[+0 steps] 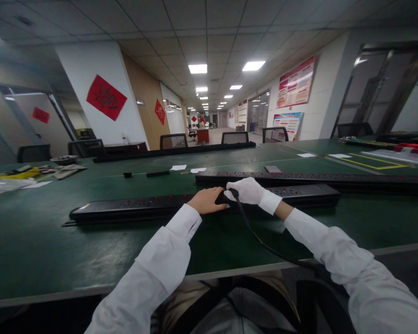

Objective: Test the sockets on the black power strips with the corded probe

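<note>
A long black power strip [107, 208] with red-marked sockets lies across the green table in front of me. My left hand [207, 200], bare, is closed over the middle of this strip; its fingertips frame a dark part that I cannot make out clearly. Beside it, my right hand [249, 191] wears a white glove and grips a black plug [234, 192] just above the strip. From the plug a black power cord [254, 234] curves down to the right and over the table's front edge. Whether the plug sits in a socket is hidden.
Behind lies another long power strip [369, 182], with a third long black bar [181, 150] along the far side. Small black pieces [158, 173] and white papers [178, 167] are scattered between. A metal bowl [64, 160] and cloth gloves [68, 171] are at left.
</note>
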Motion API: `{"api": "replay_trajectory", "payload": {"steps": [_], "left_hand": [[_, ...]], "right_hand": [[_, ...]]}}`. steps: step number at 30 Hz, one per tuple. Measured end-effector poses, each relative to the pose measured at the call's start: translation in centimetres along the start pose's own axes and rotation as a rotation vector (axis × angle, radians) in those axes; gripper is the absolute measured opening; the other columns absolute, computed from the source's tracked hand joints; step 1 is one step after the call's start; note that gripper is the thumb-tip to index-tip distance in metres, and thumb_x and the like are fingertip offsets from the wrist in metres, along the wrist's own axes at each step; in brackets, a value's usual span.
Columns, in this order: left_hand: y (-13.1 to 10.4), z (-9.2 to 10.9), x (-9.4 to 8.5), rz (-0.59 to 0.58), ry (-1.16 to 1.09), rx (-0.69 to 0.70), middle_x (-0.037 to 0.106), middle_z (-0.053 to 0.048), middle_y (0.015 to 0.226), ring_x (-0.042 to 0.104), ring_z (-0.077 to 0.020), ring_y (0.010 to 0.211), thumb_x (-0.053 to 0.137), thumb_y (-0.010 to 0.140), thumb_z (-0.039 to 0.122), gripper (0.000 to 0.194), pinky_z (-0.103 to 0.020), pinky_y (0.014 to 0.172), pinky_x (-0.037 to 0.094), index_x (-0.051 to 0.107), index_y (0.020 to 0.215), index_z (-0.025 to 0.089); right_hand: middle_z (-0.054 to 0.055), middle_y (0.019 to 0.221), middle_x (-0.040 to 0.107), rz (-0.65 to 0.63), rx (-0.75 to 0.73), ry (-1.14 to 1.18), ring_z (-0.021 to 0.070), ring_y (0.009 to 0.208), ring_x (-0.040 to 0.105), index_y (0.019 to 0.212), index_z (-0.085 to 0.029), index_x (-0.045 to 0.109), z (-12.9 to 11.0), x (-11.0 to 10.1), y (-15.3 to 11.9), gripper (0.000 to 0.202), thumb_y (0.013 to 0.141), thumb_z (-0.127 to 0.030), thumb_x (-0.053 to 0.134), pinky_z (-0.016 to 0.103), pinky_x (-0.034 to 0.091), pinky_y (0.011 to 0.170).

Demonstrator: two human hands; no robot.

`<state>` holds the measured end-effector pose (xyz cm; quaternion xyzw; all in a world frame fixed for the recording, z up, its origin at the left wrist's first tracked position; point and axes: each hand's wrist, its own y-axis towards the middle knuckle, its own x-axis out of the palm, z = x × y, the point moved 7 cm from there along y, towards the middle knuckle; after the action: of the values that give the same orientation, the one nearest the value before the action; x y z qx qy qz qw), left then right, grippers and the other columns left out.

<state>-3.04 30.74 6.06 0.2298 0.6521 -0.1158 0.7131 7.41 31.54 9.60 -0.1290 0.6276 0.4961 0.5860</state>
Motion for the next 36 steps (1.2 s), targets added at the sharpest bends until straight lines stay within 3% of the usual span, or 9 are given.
{"api": "replay_trajectory", "payload": {"steps": [4, 15, 23, 26, 30, 36], "left_hand": [[-0.2, 0.4, -0.4, 0.009, 0.091, 0.007, 0.055, -0.008, 0.111, 0.054, -0.0248, 0.096, 0.040, 0.075, 0.063, 0.062, -0.035, 0.081, 0.041, 0.039, 0.121, 0.021], [-0.2, 1.0, -0.4, 0.007, 0.064, 0.024, 0.054, -0.007, 0.112, 0.055, -0.0225, 0.094, 0.033, 0.077, 0.065, 0.065, -0.031, 0.077, 0.042, 0.035, 0.126, 0.023], [-0.2, 1.3, -0.4, 0.004, 0.052, 0.021, 0.054, -0.007, 0.110, 0.055, -0.0221, 0.094, 0.034, 0.077, 0.064, 0.063, -0.030, 0.077, 0.042, 0.035, 0.125, 0.023], [-0.2, 1.2, -0.3, 0.005, 0.052, 0.021, 0.054, -0.007, 0.110, 0.055, -0.0224, 0.094, 0.036, 0.077, 0.063, 0.063, -0.031, 0.077, 0.043, 0.036, 0.124, 0.022], [-0.1, 1.1, -0.2, 0.019, 0.055, 0.027, 0.055, -0.007, 0.109, 0.056, -0.0226, 0.093, 0.036, 0.076, 0.064, 0.063, -0.031, 0.078, 0.042, 0.036, 0.124, 0.022], [-0.1, 1.0, -0.2, 0.060, 0.069, 0.043, 0.056, -0.006, 0.105, 0.056, -0.0227, 0.093, 0.037, 0.076, 0.063, 0.061, -0.032, 0.078, 0.042, 0.039, 0.121, 0.022]], "right_hand": [[0.002, 0.068, 0.063, -0.033, -0.073, 0.109, 0.0107, 0.061, 0.054, 0.080, -0.020, 0.059, 0.7, -0.1, 0.0, 0.032, 0.083, -0.042, 0.036, 0.020, 0.028, 0.056], [-0.003, 0.060, 0.055, -0.180, 0.008, 0.261, 0.0082, 0.055, 0.046, 0.073, -0.019, 0.055, 4.0, -0.4, -1.5, 0.032, 0.083, -0.042, 0.035, 0.018, 0.029, 0.055], [-0.001, 0.053, 0.053, -0.031, 0.098, 0.156, 0.0088, 0.049, 0.046, 0.074, -0.018, 0.058, 3.9, -0.6, -2.0, 0.039, 0.084, -0.044, 0.031, 0.019, 0.028, 0.053], [0.002, 0.059, 0.057, 0.136, 0.163, 0.206, 0.0106, 0.054, 0.051, 0.070, -0.017, 0.058, 4.4, -1.6, -2.2, 0.045, 0.085, -0.046, 0.027, 0.020, 0.032, 0.055], [0.004, 0.075, 0.062, 0.406, 0.306, 0.445, 0.0123, 0.065, 0.056, 0.080, -0.016, 0.057, 5.8, -2.8, -2.4, 0.048, 0.088, -0.043, 0.018, 0.020, 0.038, 0.061], [0.003, 0.065, 0.061, 0.281, 0.206, 0.358, 0.0127, 0.060, 0.055, 0.074, -0.017, 0.059, 3.1, -1.2, -0.9, 0.041, 0.085, -0.045, 0.031, 0.021, 0.035, 0.057]]}}
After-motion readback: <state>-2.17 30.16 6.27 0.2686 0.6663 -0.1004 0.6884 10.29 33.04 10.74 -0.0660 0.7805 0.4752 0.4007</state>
